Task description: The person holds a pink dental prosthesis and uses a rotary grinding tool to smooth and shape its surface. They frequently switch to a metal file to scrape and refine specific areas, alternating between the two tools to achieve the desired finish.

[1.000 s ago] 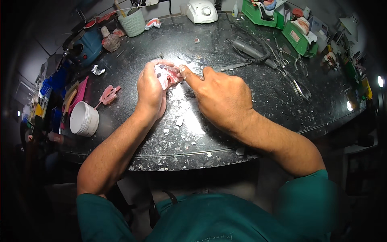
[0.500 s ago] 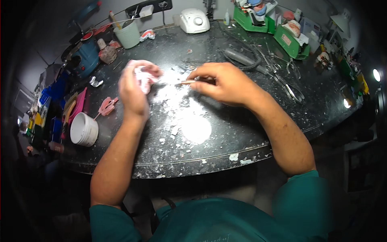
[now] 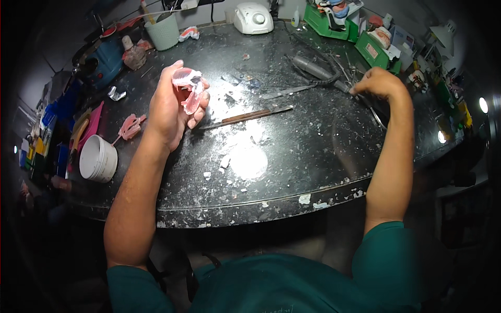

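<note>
My left hand (image 3: 175, 107) is raised over the bench, its fingers curled round a pink dental plate (image 3: 192, 99) with ragged edges, which looks like a denture base. On the right, my right hand (image 3: 385, 83) is above a cluster of metal hand tools (image 3: 377, 116); its fingers are pinched together, and whether anything is in them is hidden. A wax knife with a brown wooden handle (image 3: 248, 117) lies on the bench between my hands. Just beyond it rests a flat grey blade (image 3: 287, 92). The grey handpiece (image 3: 313, 69) with its cord lies left of my right hand.
White and pink scraps litter the dark bench (image 3: 292, 161). At left stand a white tub (image 3: 99, 159), a pink piece (image 3: 130, 127) and a blue device (image 3: 102, 65). Along the back are a pale green cup (image 3: 163, 32), a white control box (image 3: 253, 20) and green bins (image 3: 373, 51).
My right hand has put the wooden-handled knife down on the bench and moved right to the metal tools. My left hand still holds the pink plate, now turned more into view.
</note>
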